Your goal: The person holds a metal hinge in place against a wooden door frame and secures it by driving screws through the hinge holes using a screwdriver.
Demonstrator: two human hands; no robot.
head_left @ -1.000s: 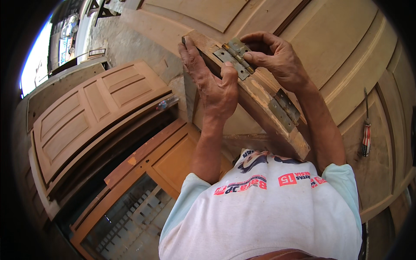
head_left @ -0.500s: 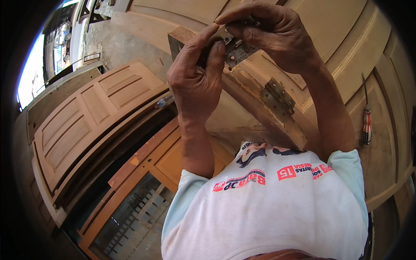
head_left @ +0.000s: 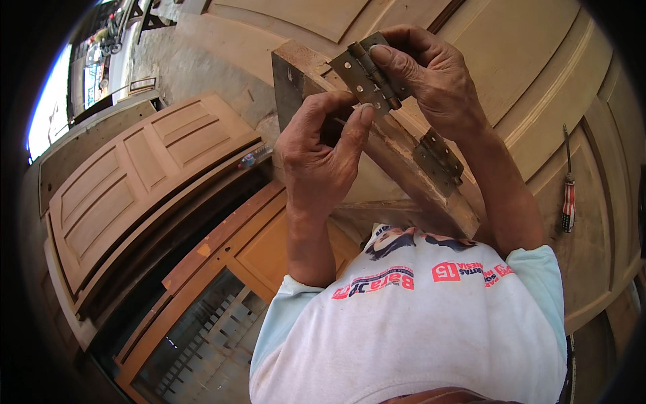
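Now the right hand [head_left: 437, 87] is gripping a metal hinge [head_left: 367, 74], lifted higher against the wooden frame's [head_left: 404, 161] end than a second ago, while the left hand [head_left: 319, 151] is pinching a small screw at its leaf; fitting seems underway.

We are seeing a panelled wooden door [head_left: 134, 182] lying flat at the left, with a small metal lock fitting [head_left: 249, 160] showing at its near edge. Below it we are looking at an orange-brown door frame [head_left: 222, 256] lying over a slatted grille [head_left: 202, 337]. At the right, a screwdriver with a red-and-white striped handle [head_left: 569, 202] is resting on a pale wooden door [head_left: 538, 81]. A bright street opening [head_left: 50, 101] is glowing at the far left.
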